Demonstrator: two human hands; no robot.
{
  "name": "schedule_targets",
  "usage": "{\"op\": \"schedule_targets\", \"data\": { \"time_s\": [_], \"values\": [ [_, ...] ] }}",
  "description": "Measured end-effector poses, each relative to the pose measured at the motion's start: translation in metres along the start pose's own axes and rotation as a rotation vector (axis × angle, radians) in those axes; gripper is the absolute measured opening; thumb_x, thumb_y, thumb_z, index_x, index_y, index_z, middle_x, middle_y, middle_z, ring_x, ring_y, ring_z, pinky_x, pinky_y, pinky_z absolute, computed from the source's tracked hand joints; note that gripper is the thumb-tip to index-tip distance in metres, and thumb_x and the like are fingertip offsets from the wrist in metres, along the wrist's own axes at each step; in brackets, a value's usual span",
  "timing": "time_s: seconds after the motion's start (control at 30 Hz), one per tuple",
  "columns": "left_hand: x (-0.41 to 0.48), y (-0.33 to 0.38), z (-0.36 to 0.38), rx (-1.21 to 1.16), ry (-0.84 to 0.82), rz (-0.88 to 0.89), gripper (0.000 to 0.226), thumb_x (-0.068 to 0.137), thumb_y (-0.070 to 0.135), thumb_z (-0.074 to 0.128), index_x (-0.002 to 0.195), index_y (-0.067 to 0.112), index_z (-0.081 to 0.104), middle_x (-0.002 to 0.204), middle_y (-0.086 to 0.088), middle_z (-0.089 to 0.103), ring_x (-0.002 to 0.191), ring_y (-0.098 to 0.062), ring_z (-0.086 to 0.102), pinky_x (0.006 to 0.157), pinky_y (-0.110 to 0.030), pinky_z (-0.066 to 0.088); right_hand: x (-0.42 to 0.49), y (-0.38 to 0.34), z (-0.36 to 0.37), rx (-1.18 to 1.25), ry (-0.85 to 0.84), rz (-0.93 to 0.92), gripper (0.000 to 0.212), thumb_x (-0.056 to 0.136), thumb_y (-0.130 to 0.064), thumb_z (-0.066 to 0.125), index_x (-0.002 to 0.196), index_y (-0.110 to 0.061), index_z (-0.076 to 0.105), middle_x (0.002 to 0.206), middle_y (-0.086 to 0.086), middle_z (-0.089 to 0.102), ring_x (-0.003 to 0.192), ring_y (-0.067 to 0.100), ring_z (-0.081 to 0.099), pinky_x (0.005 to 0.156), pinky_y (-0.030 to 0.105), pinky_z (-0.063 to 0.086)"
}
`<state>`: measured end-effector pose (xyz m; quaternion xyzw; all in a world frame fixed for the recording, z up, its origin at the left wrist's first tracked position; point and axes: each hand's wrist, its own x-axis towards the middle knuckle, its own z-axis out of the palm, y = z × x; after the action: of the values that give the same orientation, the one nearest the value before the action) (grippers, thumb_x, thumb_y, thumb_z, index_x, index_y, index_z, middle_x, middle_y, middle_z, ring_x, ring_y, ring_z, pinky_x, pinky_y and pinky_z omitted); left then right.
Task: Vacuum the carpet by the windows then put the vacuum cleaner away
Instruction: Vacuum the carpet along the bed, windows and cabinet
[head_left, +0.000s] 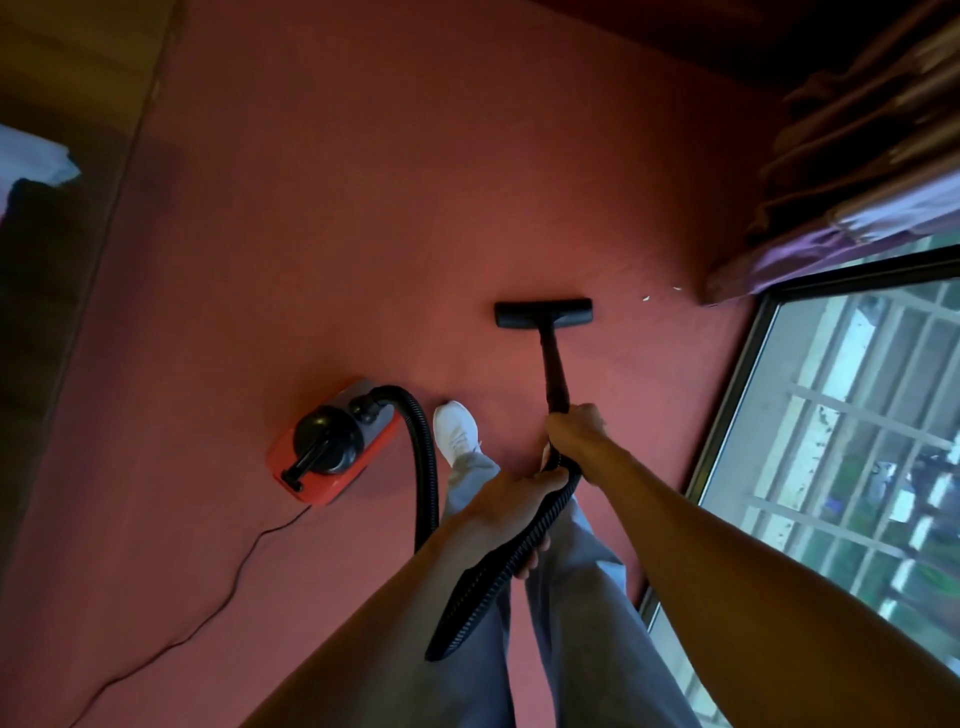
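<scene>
A red and black canister vacuum cleaner (332, 447) sits on the red carpet (395, 197) to my left. Its ribbed black hose (423, 467) loops up from the canister, drops out of sight behind my left forearm, and reappears running to my hands. My right hand (576, 431) grips the black wand (553, 374) at its upper end. My left hand (519, 499) holds the hose just behind it. The flat black floor nozzle (543, 313) lies on the carpet ahead of me.
A large window (852, 441) with a dark frame runs along the right. Brown and purple curtains (852, 171) hang at the upper right. Small white scraps (647, 298) lie on the carpet near them. A black power cord (223, 587) trails left. My white shoe (456, 431) stands beside the canister.
</scene>
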<state>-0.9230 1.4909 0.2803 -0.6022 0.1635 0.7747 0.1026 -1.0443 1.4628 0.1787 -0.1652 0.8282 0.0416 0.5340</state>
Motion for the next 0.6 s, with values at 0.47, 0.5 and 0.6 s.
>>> {"op": "schedule_targets", "data": {
  "time_s": [0.47, 0.5, 0.6],
  "values": [
    [0.038, 0.04, 0.024, 0.345, 0.178, 0.455, 0.043, 0.087, 0.063, 0.057, 0.095, 0.022, 0.067, 0.054, -0.003, 0.062, 0.034, -0.019, 0.049, 0.038, -0.024, 0.039, 0.039, 0.007, -0.059, 0.582, 0.158, -0.046, 0.021, 0.063, -0.026, 0.055, 0.076, -0.021, 0.071, 0.057, 0.005, 0.06, 0.059, 0.028, 0.059, 0.068, 0.052, 0.058],
    [0.039, 0.04, 0.029, 0.362, 0.168, 0.475, 0.04, 0.086, 0.062, 0.058, 0.093, 0.024, 0.068, 0.054, -0.004, 0.061, 0.033, -0.018, 0.049, 0.038, -0.024, 0.038, 0.035, 0.012, -0.066, 0.613, 0.177, -0.018, 0.018, 0.064, -0.025, 0.055, 0.073, -0.019, 0.07, 0.056, 0.005, 0.06, 0.057, 0.027, 0.059, 0.066, 0.05, 0.057],
    [0.039, 0.039, 0.046, 0.407, 0.163, 0.521, 0.04, 0.087, 0.059, 0.06, 0.085, 0.02, 0.068, 0.055, -0.011, 0.057, 0.034, -0.017, 0.047, 0.038, -0.026, 0.038, 0.029, 0.026, -0.082, 0.681, 0.205, 0.056, 0.012, 0.067, -0.021, 0.058, 0.067, -0.014, 0.068, 0.059, 0.009, 0.062, 0.058, 0.028, 0.06, 0.066, 0.049, 0.057]
  ]
}}
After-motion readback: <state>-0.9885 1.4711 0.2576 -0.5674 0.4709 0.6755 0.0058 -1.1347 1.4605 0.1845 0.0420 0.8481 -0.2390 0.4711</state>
